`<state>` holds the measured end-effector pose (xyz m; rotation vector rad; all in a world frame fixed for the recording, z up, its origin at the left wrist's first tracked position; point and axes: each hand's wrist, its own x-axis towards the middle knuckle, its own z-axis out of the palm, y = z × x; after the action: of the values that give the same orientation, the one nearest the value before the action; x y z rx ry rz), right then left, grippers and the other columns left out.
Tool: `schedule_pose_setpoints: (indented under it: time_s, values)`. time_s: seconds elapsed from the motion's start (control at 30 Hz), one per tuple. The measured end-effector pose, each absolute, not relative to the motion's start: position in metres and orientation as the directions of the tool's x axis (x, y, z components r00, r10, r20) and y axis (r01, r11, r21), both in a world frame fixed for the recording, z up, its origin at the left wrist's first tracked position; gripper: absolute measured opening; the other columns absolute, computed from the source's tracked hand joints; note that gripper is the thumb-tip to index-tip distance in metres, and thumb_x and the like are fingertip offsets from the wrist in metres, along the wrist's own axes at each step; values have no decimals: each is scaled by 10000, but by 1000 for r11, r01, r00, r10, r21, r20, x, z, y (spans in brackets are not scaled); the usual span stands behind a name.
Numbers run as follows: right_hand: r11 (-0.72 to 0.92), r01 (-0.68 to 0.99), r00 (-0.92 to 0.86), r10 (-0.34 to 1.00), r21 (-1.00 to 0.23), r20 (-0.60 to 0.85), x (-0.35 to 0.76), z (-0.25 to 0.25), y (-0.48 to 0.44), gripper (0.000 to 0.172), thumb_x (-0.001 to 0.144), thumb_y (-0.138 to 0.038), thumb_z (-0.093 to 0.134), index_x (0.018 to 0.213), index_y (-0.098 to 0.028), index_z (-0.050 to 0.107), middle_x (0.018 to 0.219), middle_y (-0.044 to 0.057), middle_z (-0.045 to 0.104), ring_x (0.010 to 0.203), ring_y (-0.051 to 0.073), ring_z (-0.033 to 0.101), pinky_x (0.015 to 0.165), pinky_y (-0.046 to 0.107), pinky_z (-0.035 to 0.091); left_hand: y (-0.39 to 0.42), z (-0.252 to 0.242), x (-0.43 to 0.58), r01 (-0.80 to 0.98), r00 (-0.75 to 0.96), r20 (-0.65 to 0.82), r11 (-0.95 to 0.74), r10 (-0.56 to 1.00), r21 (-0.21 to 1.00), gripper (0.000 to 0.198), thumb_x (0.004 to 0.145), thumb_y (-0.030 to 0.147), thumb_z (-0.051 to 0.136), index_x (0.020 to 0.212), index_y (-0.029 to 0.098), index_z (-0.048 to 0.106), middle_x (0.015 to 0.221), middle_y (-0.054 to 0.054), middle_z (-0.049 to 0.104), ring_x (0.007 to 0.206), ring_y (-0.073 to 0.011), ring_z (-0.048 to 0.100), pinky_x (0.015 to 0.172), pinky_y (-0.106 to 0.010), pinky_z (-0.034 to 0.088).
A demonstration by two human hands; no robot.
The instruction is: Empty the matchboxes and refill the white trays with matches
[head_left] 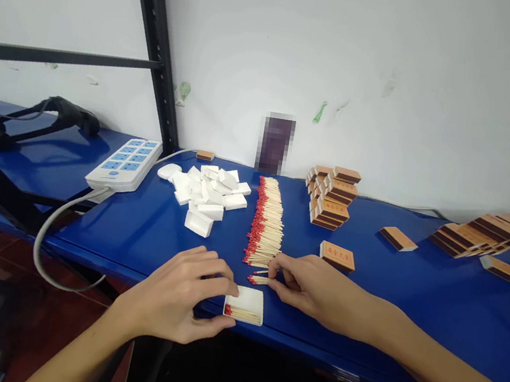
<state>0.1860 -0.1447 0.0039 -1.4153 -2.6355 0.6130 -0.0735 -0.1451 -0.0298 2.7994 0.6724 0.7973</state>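
My left hand [194, 297] grips the left end of a white matchbox tray [251, 296] at the table's front edge, thumb below and fingers above. Several red-tipped matches lie along the tray's near side. Just beyond the tray, my right hand [305, 288] pinches the plain ends of a few matches [257, 279], their red heads pointing left. A long row of loose matches [269, 225] runs away from me toward the wall, heads to the left. To its left is a heap of white trays [211, 192]. A printed matchbox [337, 256] lies beyond my right wrist.
Stacked matchboxes [334, 196] stand at the back, and matchbox sleeves [488, 233] lean together at the right. Two single boxes lie near them. A power strip [125, 165] with a white cable and a black metal rack post [157, 42] are on the left.
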Motion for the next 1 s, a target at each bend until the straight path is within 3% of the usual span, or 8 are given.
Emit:
schedule_pose_setpoints:
  time_s: [0.43,0.7,0.9,1.0]
  values:
    - [484,759,-555,831,-436,-42,189,6,-142,109,914,-246,517,849,-200,591,599,-57,508,506,93,406,518,241,281,-144,-30,-72,390,757,456,-884,468,259,218,855,325,671,1026,199,625,946,-24,665,811,-166,595,759,-321,424]
    - [474,713,-576,816,-518,-45,186,10,-147,140,919,-296,523,835,-205,589,551,-80,454,481,79,367,482,220,270,-145,-31,-73,449,743,412,-850,527,277,268,861,351,658,1072,213,566,968,-13,662,882,-186,608,857,-350,433]
    - [531,691,-624,781,-491,-34,176,5,-150,62,883,-216,551,839,-202,592,558,-80,468,494,79,401,513,218,278,-145,-30,-72,458,745,405,-848,530,267,336,858,358,666,1129,224,520,946,-7,649,853,-187,594,830,-348,439]
    - [589,695,-644,765,-412,8,172,2,-150,51,883,-205,543,848,-202,580,567,-72,491,501,90,412,522,232,263,-145,-30,-72,456,747,406,-850,526,263,334,862,372,663,1127,222,525,930,-9,647,823,-183,587,784,-335,440]
